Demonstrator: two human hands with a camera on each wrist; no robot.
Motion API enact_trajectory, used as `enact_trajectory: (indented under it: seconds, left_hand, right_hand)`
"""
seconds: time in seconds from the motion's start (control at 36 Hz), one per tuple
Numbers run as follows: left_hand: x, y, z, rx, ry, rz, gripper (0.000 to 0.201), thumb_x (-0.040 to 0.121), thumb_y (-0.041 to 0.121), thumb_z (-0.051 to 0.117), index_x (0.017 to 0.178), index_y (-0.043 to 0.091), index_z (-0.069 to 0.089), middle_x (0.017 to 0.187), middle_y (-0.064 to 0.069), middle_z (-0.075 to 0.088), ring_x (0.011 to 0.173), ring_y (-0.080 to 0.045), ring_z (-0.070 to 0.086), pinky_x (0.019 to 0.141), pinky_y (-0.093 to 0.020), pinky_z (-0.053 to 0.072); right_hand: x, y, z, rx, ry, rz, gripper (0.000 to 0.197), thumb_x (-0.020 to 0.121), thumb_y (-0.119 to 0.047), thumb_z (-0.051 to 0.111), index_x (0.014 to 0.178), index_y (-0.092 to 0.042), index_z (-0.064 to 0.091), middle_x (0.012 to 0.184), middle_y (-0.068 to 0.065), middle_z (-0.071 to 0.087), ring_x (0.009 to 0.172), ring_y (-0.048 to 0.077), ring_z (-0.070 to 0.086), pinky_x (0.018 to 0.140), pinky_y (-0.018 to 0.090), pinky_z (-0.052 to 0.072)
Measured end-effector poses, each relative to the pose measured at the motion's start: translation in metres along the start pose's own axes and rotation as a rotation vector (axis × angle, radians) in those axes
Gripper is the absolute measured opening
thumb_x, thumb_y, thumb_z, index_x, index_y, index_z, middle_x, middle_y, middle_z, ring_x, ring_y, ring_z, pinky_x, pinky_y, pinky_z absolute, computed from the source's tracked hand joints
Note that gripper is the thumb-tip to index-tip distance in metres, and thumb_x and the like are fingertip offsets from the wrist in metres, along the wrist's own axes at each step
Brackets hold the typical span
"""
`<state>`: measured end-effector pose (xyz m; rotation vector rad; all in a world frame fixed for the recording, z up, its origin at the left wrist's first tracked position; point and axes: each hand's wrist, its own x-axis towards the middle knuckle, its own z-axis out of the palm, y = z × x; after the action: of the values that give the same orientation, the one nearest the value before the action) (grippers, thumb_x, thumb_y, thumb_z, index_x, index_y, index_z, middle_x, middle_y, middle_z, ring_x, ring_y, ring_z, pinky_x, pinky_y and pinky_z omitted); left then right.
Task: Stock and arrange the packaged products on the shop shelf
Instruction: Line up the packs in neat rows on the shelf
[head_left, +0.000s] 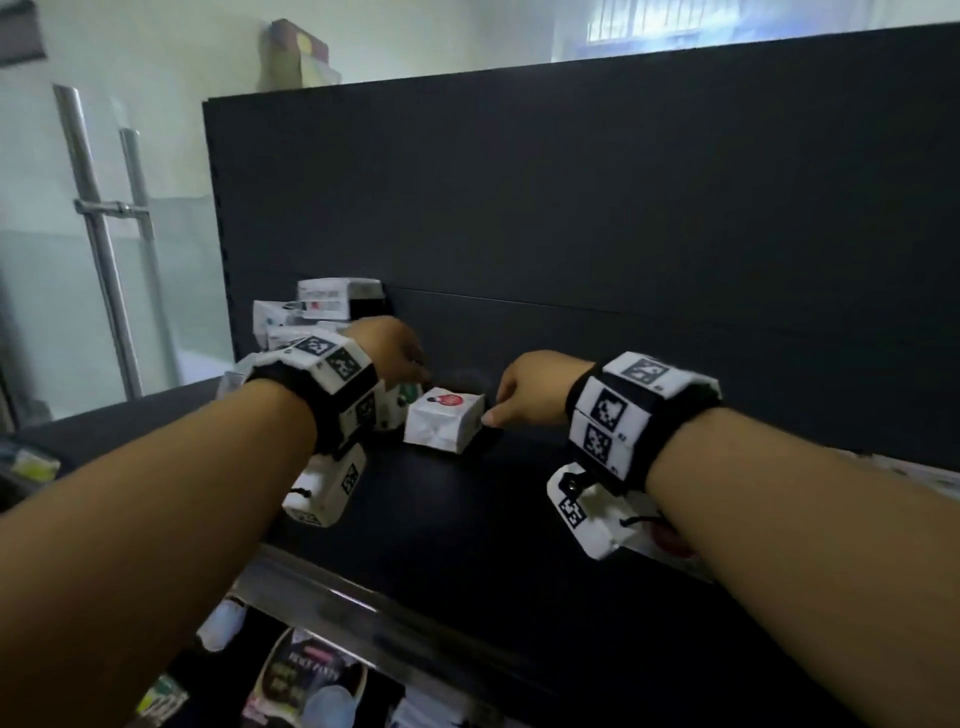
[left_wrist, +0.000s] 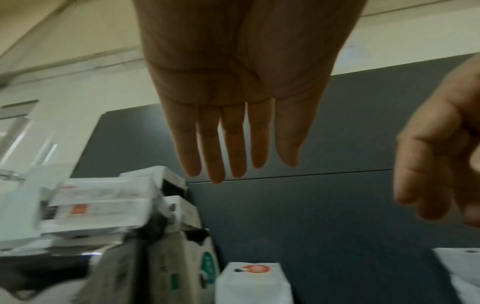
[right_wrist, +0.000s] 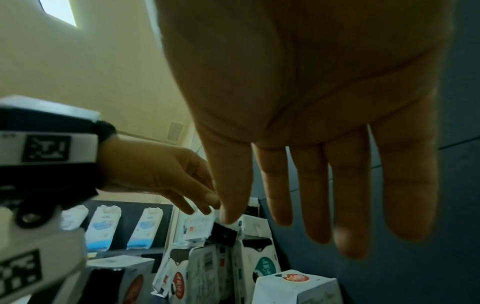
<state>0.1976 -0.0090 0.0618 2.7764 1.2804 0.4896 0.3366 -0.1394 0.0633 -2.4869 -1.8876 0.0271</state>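
Partway through stocking the shelf (head_left: 467, 499)

Stacked boxes (head_left: 332, 306) bunched at left; white carton (head_left: 444, 418) standing apart; left hand (head_left: 389, 353) and right hand (head_left: 530, 389) hovering, fingers extended, holding nothing; arranging unfinished.

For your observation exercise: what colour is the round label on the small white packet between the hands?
Red-orange, on the white packet; clearest in the head view.

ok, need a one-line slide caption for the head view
Both hands, left hand and right hand, hover open on either side of a white packet with a red round label on the black shelf.
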Motion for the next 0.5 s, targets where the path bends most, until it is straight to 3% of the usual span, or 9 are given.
enact_trajectory:
  seconds: [0.17, 0.25, 0.39, 0.5]
  left_hand:
    - [0.029, -0.080, -0.019, 0.055, 0.022, -0.135, 0.034, 0.082, 0.039, 0.069, 0.106, 0.016, 0.070, 0.117, -0.007, 0.065, 0.107, -0.026, 0.058, 0.084, -0.028, 0.044]
    - [0.037, -0.108, -0.026, 0.140, -0.051, -0.187, 0.042, 0.084, 0.038, 0.068, 0.119, 0.014, 0.064, 0.128, -0.007, 0.058, 0.115, -0.026, 0.055, 0.090, -0.029, 0.043]
    - [0.039, -0.140, -0.021, 0.235, -0.272, -0.259, 0.048, 0.085, 0.042, 0.065, 0.120, 0.010, 0.063, 0.126, -0.007, 0.059, 0.116, -0.023, 0.054, 0.094, -0.029, 0.042]
    - [0.038, -0.150, -0.018, 0.154, -0.315, -0.265, 0.053, 0.087, 0.050, 0.058, 0.119, 0.009, 0.063, 0.123, -0.008, 0.061, 0.110, -0.023, 0.059, 0.088, -0.028, 0.044]
  right_hand:
    - [0.072, -0.027, 0.022, -0.002, -0.017, 0.102, 0.044, 0.090, -0.045, 0.059, 0.112, -0.008, 0.067, 0.112, 0.008, 0.067, 0.103, 0.024, 0.063, 0.085, 0.032, 0.050]
    - [0.100, -0.034, 0.035, 0.005, -0.041, 0.147, 0.043, 0.090, -0.044, 0.060, 0.116, -0.010, 0.066, 0.115, 0.007, 0.066, 0.105, 0.024, 0.062, 0.091, 0.033, 0.051]
    - [0.140, -0.043, 0.058, -0.025, -0.051, 0.170, 0.047, 0.089, -0.047, 0.059, 0.121, -0.012, 0.062, 0.120, 0.007, 0.063, 0.109, 0.027, 0.059, 0.095, 0.037, 0.048]
    - [0.162, -0.041, 0.074, -0.007, -0.036, 0.132, 0.059, 0.089, -0.048, 0.059, 0.139, -0.019, 0.047, 0.139, 0.009, 0.051, 0.125, 0.030, 0.050, 0.102, 0.040, 0.042]
